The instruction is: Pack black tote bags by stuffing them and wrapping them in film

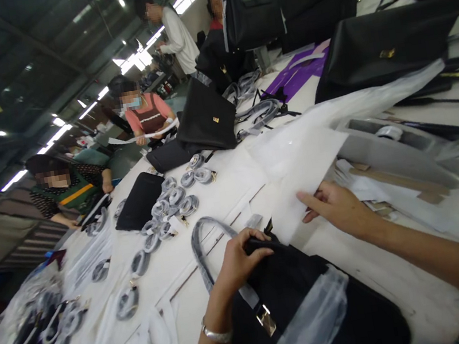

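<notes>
A black handbag (303,305) with a gold clasp lies on the white table (404,284) in front of me, partly wrapped in clear plastic. My left hand (237,261) is closed on the bag's top edge, beside its plastic-wrapped handle (201,252). My right hand (339,207) reaches forward and pinches the near edge of a white paper sheet (300,175) lying just beyond the bag.
Coiled wrapped straps (175,198) lie in rows at the table's middle, with more (41,335) piled at the left. Black bags (206,117) stand further back and at the right (384,48). Other people sit or stand along the far side. Paper strips litter the near left.
</notes>
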Action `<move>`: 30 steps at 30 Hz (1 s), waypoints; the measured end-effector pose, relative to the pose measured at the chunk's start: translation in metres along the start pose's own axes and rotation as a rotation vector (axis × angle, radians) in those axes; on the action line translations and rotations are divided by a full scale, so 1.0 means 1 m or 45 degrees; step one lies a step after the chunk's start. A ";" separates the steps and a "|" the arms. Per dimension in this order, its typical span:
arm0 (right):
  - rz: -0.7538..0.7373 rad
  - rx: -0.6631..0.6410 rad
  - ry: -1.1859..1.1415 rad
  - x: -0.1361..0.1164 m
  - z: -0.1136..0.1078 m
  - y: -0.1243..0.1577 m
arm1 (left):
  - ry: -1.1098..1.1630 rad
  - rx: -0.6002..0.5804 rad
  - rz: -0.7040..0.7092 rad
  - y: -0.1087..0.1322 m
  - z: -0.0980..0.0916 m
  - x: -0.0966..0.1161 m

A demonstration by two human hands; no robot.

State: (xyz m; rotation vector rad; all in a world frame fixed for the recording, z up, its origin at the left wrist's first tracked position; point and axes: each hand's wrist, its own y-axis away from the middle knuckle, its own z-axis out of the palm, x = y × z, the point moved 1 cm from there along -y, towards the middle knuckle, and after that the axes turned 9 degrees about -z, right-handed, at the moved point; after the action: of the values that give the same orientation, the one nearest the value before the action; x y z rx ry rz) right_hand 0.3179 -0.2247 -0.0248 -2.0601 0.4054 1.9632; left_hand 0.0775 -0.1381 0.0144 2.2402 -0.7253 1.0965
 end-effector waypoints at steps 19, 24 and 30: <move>0.049 -1.035 0.174 -0.004 0.025 -0.015 | 0.115 0.472 -0.105 0.002 0.019 -0.021; -0.057 -0.789 0.187 0.003 0.028 0.020 | 0.147 0.514 -0.121 0.002 0.023 -0.026; -0.018 -1.260 0.402 -0.012 0.022 0.002 | 0.237 0.520 -0.149 0.003 0.029 -0.028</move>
State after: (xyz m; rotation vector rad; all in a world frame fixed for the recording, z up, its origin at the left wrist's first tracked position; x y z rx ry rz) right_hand 0.2960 -0.2174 -0.0135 -2.9162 -0.6831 2.0323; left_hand 0.0765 -0.1532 -0.0229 2.4276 -0.3072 1.4751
